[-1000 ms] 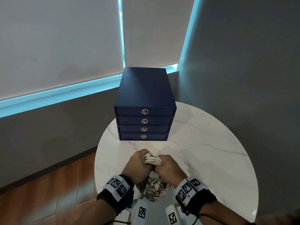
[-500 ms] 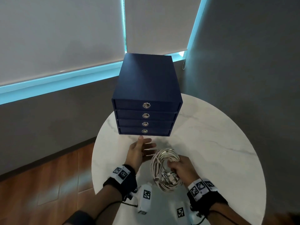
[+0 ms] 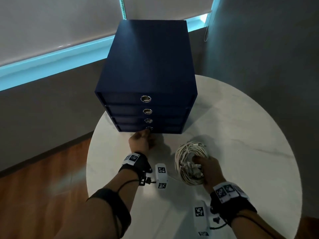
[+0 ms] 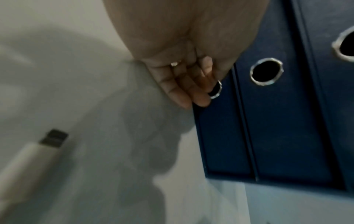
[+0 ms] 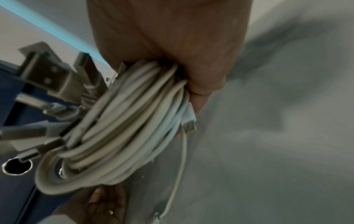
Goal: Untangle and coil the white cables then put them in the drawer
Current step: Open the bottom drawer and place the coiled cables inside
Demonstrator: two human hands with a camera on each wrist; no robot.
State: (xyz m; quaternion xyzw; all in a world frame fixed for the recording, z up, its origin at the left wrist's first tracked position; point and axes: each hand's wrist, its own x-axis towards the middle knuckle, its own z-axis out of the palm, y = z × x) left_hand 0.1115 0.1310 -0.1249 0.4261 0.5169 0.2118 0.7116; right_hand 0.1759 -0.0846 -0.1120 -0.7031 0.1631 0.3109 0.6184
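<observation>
A navy drawer unit (image 3: 146, 66) with four shut drawers stands at the back of the round white table (image 3: 241, 135). My left hand (image 3: 146, 133) is at the bottom drawer's metal ring pull (image 3: 149, 128). In the left wrist view, the left hand (image 4: 201, 97) has one finger hooked into that ring pull (image 4: 215, 90) and the other fingers lie beside it. My right hand (image 3: 205, 168) grips the coil of white cables (image 3: 188, 159) just above the table, to the right of the drawers. In the right wrist view, several USB plugs (image 5: 44, 72) stick out of the coil (image 5: 124, 128).
A grey wall rises close behind the table on the right, and a window with blinds is behind the drawer unit. Wooden floor (image 3: 43, 178) lies to the left. A blurred white USB plug (image 4: 51, 138) shows at the lower left of the left wrist view.
Both hands held the coil a second ago. My left hand let go and reached forward to the bottom drawer's ring. The right hand carried the coil to the right.
</observation>
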